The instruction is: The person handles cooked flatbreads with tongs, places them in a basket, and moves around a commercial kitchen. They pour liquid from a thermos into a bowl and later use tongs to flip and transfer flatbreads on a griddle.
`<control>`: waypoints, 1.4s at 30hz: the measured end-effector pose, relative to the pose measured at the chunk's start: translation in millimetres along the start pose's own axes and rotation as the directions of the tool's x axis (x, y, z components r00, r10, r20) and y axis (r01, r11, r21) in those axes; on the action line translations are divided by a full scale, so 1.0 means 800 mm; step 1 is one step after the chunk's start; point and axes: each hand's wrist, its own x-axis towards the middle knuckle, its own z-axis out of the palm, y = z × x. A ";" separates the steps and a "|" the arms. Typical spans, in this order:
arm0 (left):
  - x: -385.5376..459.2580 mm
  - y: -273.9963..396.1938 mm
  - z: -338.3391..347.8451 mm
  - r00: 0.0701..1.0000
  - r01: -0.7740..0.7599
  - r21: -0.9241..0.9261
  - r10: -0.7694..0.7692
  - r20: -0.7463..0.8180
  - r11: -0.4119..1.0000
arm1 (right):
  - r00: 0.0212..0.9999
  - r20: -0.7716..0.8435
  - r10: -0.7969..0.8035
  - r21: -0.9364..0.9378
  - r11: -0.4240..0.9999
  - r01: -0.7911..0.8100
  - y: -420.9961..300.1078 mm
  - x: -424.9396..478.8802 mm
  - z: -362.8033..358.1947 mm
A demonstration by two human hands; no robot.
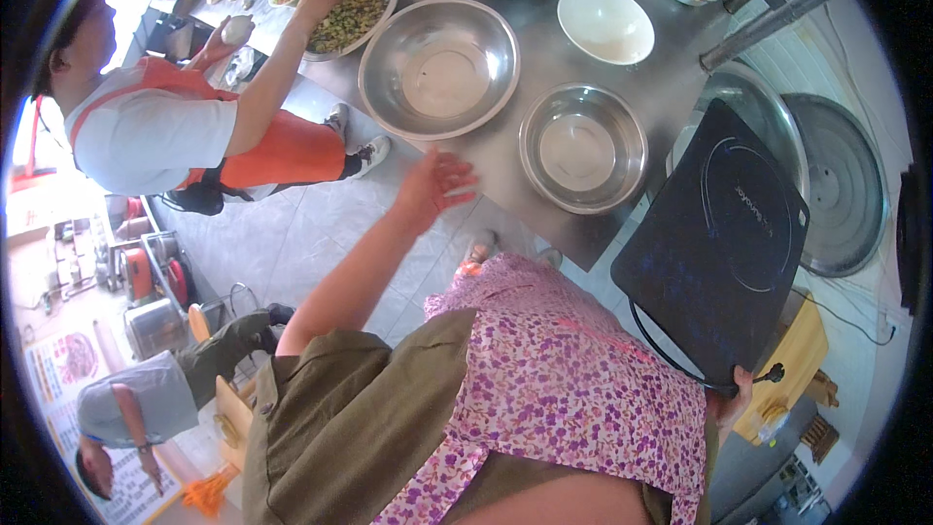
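My right hand (731,397) grips the lower end of a black portable induction cooktop (729,233), which is tilted at my right side with its cord and plug by my fingers. Over the front edge of the steel table (503,160), my left hand (439,186) is raised with fingers apart and nothing in it. Closest to it is a large steel basin (442,73), with only slight residue inside. A smaller steel bowl (583,149) stands to its right, and a white bowl (606,24) lies behind that.
A co-worker in an orange apron (277,149) stands at left, one hand in a steel bowl of chopped vegetables (357,14), the other holding a pale round thing. Another person (138,401) is at lower left. Round metal lids or pans (834,182) lean beyond the cooktop, near a metal pipe (773,18).
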 end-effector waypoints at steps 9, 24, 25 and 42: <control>0.019 -0.028 0.106 0.953 0.146 0.453 -0.249 0.175 0.879 | 1.000 0.004 -0.004 -0.013 1.000 0.004 -0.010 0.003 0.017; 0.018 -0.045 0.138 0.988 0.111 0.387 -0.144 0.056 0.915 | 0.980 0.200 0.008 -0.090 0.996 0.010 -0.038 0.033 0.020; 0.012 -0.045 0.136 0.991 0.108 0.374 -0.129 0.032 0.921 | 0.976 0.219 0.022 -0.095 0.995 -0.001 -0.041 0.035 0.018; -0.187 0.000 0.065 0.968 0.085 0.317 -0.004 -0.249 0.944 | 0.839 0.485 0.245 -0.106 0.969 -0.221 0.023 0.095 0.086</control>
